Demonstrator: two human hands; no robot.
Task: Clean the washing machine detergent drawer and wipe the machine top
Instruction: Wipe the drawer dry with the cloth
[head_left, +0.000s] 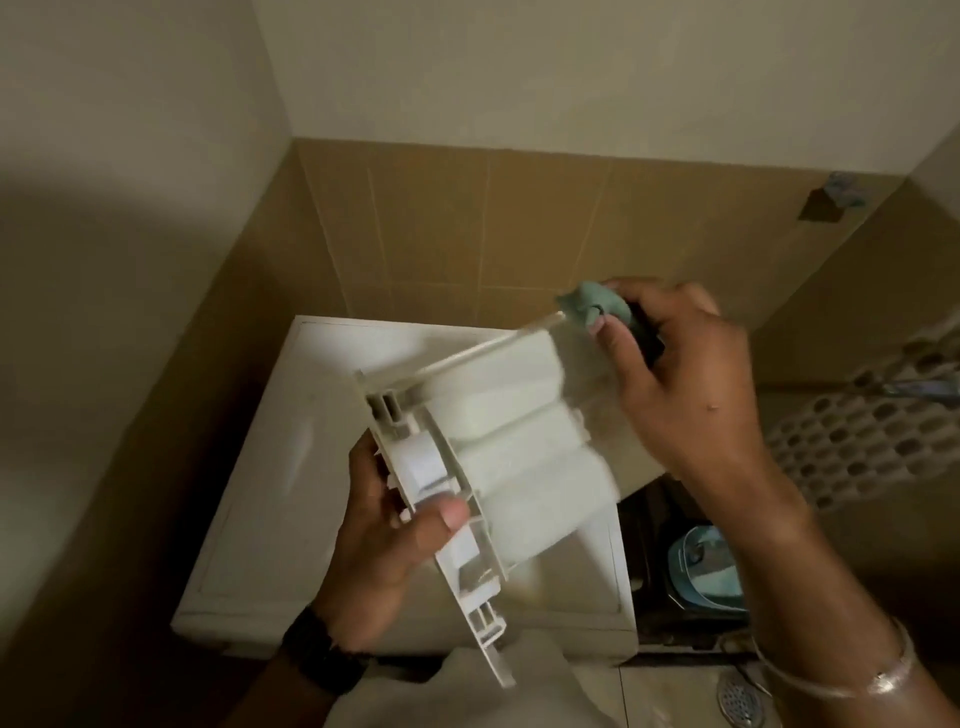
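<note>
Held up over the washer (270, 519) in a dim tiled corner: a white drawer (498, 452), underside up, its three rounded compartments showing, front panel turned toward the near left. Gripped at that panel by the left hand (384, 551), thumb curled over the inner edge, fingers hidden behind the plastic; dark watch (317, 657) on that wrist. Pinched at the drawer's far right corner by the right hand (680, 374): a crumpled green cloth (597, 304), fingers curled round it, with something dark under the palm, too blurred to identify. Silver bangle (862, 675) on the right wrist. Below the drawer, well apart from it, the washer's white top, set against tan wall tiles. To the right of the washer, near the floor, a blue-lidded container (706, 571); farther right, a white perforated basket (872, 431). At the near right edge, a round floor drain (740, 699). On the far wall, upper right, a small metal bracket (836, 200).
</note>
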